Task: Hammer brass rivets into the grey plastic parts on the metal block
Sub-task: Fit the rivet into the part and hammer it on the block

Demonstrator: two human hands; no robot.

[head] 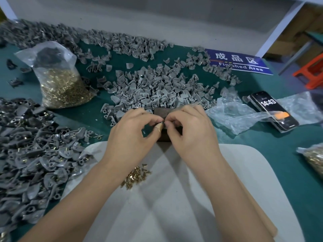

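Fingertips (161,121) of both hands meet in a pinch over the metal block (160,111), thumbs and forefingers pressed together on something small and dark. Likely a rivet being seated in a grey part, but the piece is almost wholly hidden between the tips and I cannot tell which hand carries what. Left thumb wears a tan wrap at the tip.

Scene, big to small:
- Green work table (262,137), covered edge to edge.
- Pale pad (174,198) under the forearms, near edge.
- Heap of riveted grey parts (31,154) to the left, brass showing in many; reads as the done pile.
- Heap of bare grey plastic parts (157,88) just beyond the block, touching its far edge; more scattered along the back.
- Bag of brass rivets (61,81), far left, standing open-topped; a second bag (312,159) at the right edge.
- Crumpled clear plastic (236,116) right of the hands, lapping over a phone (272,110).
- Blue "Finished Area" sign (239,62) at the back right.
- Left hand (129,135), right hand (194,131), close together, both above the block.
- Small loose pile of brass rivets (135,177) on the pad, between the forearms.

Step in hand, as I judge it: loading, rivet into part, before any striking. No hammer in view anywhere. Next move calls for setting the assembled piece square on the block, freeing one hand to fetch the hammer, and keeping the rivet upright while fingers clear out.
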